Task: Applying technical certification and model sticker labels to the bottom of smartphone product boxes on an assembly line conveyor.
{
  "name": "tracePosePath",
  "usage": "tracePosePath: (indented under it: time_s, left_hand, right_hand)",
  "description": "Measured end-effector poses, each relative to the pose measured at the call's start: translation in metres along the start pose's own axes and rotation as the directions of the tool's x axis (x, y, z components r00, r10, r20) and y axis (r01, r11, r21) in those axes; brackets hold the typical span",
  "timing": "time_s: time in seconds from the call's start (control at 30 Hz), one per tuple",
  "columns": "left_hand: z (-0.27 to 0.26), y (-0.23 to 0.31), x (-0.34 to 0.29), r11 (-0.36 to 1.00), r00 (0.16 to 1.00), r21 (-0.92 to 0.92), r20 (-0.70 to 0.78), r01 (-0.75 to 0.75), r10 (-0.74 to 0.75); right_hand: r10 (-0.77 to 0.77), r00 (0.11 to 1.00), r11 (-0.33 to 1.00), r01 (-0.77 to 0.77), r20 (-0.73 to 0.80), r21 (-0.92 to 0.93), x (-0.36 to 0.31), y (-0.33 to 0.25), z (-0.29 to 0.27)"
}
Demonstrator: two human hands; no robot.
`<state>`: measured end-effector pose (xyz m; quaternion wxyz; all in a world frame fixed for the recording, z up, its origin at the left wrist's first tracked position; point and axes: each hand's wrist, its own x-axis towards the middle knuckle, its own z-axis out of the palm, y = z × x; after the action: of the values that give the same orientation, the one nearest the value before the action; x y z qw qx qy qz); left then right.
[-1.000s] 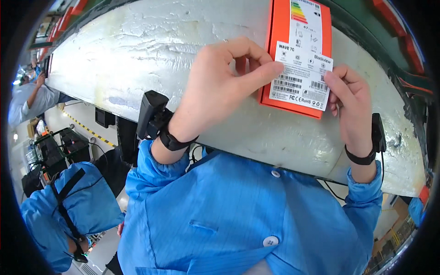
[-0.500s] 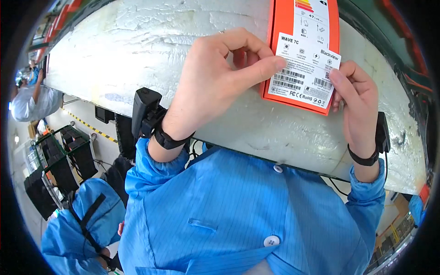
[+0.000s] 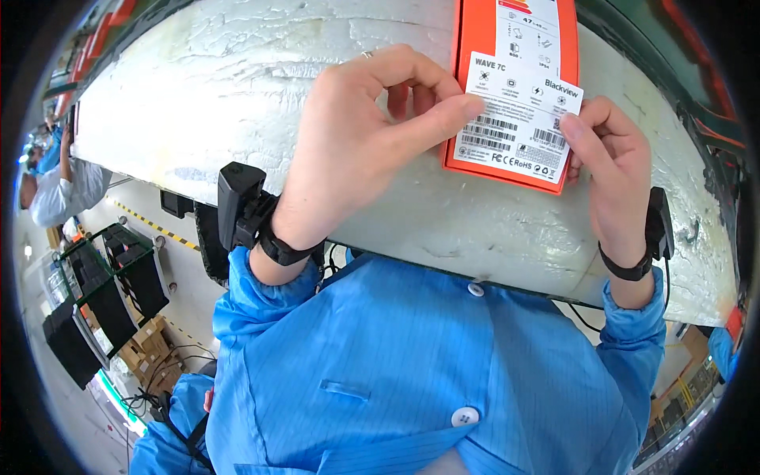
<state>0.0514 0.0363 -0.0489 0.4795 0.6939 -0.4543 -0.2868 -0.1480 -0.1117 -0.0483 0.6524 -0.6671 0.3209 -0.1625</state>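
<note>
An orange-red box (image 3: 461,59) lies at the top right on the pale work surface. On its lower part is a white printed label (image 3: 518,119), slightly askew to the box, with barcodes and small symbols. My left hand (image 3: 372,131) is closed at the label's left edge, thumb pressed on it and the other fingers curled. At the right edge my right hand (image 3: 609,154) pinches the label with its thumb on top; its fingertips are partly hidden beside the box. Whether the label is fully stuck down cannot be seen.
The work surface (image 3: 237,87) has a wrinkled clear covering. Black devices are strapped to both my wrists, the left one (image 3: 241,206) with a bulky block. At left stand dark bins on a cart (image 3: 111,277); people (image 3: 67,190) are at far left and lower left.
The box, label and both hands appear slightly farther left in view. The hands keep their hold at the label's two edges. The person in blue at lower left has moved lower.
</note>
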Motion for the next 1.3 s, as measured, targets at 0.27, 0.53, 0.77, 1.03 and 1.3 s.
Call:
tracePosePath:
  time_s: [0.27, 0.53, 0.77, 1.03, 1.3]
  left_hand:
    - [0.004, 0.005, 0.001, 0.913, 0.958, 0.321, -0.051, -0.253, 0.284]
    - [-0.025, 0.001, 0.104, 0.801, 0.882, 0.381, 0.102, -0.461, 0.46]
    - [-0.006, -0.032, 0.122, 0.975, 0.968, -0.069, 0.124, -0.21, 0.218]
    - [0.009, -0.015, 0.074, 0.943, 0.974, 0.248, 0.081, -0.224, 0.21]
    - [-0.017, -0.014, 0.076, 0.947, 0.929, -0.041, 0.185, -0.317, 0.319]
  right_hand:
    - [-0.271, 0.96, 0.95, 0.254, -0.073, -0.182, 0.0, 0.004, 0.008]
    - [-0.251, 0.967, 0.669, 0.14, -0.045, -0.73, 0.02, -0.014, -0.025]
    - [-0.561, 0.811, 0.372, 0.428, 0.168, -0.823, -0.016, -0.032, 0.029]
    - [-0.131, 0.974, 0.361, 0.223, 0.187, -0.906, -0.031, -0.032, -0.046]
    - [-0.179, 0.904, 0.09, 0.408, 0.388, -0.909, 0.005, -0.051, -0.016]
